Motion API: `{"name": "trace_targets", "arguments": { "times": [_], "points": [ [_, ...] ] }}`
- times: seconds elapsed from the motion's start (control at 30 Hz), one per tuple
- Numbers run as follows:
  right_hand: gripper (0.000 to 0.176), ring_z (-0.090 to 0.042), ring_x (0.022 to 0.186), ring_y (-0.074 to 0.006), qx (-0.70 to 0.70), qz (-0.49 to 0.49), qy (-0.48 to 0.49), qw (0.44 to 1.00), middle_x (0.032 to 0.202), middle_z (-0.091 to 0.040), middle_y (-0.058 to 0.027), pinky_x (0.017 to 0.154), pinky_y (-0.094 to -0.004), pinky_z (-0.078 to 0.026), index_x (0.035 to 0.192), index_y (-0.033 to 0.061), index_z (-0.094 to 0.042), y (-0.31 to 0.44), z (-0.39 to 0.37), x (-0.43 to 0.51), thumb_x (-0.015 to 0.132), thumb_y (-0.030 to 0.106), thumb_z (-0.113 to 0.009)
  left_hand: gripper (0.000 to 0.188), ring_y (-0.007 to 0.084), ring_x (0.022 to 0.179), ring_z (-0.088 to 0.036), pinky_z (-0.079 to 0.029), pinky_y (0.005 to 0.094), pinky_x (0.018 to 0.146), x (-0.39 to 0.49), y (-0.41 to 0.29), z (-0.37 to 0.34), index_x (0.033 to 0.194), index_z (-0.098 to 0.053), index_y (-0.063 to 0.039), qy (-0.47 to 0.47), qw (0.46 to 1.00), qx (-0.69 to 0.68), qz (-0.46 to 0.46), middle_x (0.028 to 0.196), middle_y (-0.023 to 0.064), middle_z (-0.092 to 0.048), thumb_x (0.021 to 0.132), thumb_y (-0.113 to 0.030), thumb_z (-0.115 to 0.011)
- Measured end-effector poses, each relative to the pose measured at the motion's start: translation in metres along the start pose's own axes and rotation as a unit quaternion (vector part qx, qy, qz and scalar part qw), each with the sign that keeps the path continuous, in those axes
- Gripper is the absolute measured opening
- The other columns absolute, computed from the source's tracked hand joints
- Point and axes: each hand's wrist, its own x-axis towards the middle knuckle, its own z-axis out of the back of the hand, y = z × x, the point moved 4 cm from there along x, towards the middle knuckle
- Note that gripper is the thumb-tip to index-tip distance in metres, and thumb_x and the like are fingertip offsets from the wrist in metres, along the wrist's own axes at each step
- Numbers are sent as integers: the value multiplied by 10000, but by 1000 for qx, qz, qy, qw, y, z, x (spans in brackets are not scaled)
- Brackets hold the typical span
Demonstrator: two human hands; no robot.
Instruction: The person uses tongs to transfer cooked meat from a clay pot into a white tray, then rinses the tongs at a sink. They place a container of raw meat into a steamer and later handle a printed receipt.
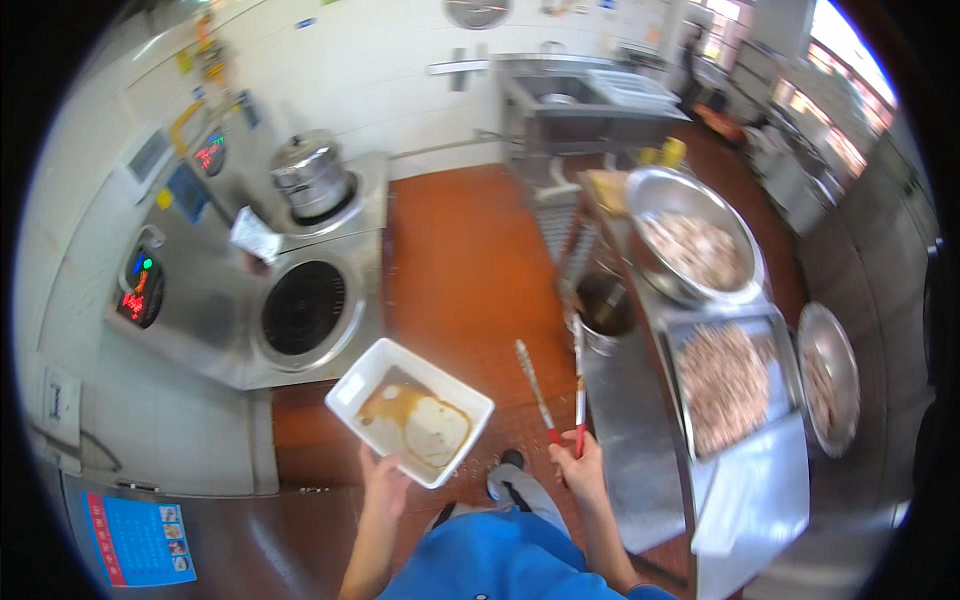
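My left hand (385, 480) grips the near edge of a white rectangular plastic tub (360, 381). A shallow layer of brown liquid (401, 401) lies in the tub, which is held over the floor. In my right hand (581, 465) is a pair of metal tongs (580, 375) with red grips. The two arms of the tongs are spread apart, with nothing between their tips. My right hand is beside the left edge of a steel worktable (637, 450).
A round cooktop (304, 307) and a lidded steel pot (309, 176) are at the left. On the worktable are a large steel bowl (645, 187) of pale meat pieces and a metal tray (780, 337) heaped with pinkish meat. A steel sink unit (525, 112) stands at the back.
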Motion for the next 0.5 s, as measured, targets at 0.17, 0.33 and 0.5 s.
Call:
{"name": "trace_targets", "arguments": {
  "times": [0.17, 0.33, 0.5],
  "points": [
    [314, -514, 450, -96, -42, 14, 121, 992, 729, -603, -68, 394, -238, -422, 1141, 56, -484, 111, -83, 179, 873, 35, -647, 881, 335, 1289, -428, -424, 569, 988, 93, -53, -59, 1488, -137, -254, -57, 997, -24, -55, 1435, 129, -350, 780, -25, -609],
    [440, -493, 517, -61, -82, 69, 185, 977, 762, -529, -13, 446, -207, -414, 1257, 54, -468, 162, -150, 346, 863, 26, -663, 940, 328, 1222, -497, -476, 460, 966, 234, -71, -113, 1501, -87, -231, -62, 991, -77, -85, 1375, 180, -418, 759, 71, -578],
    [435, -484, 446, -77, -106, -12, 63, 992, 728, -534, -30, 362, -227, -374, 1236, 11, -458, 174, -169, 477, 856, 41, -667, 965, 311, 1228, -495, -482, 456, 957, 406, -108, -192, 1507, -113, -247, -46, 996, -65, -31, 1351, 152, -452, 732, 98, -574]
  ]
}}
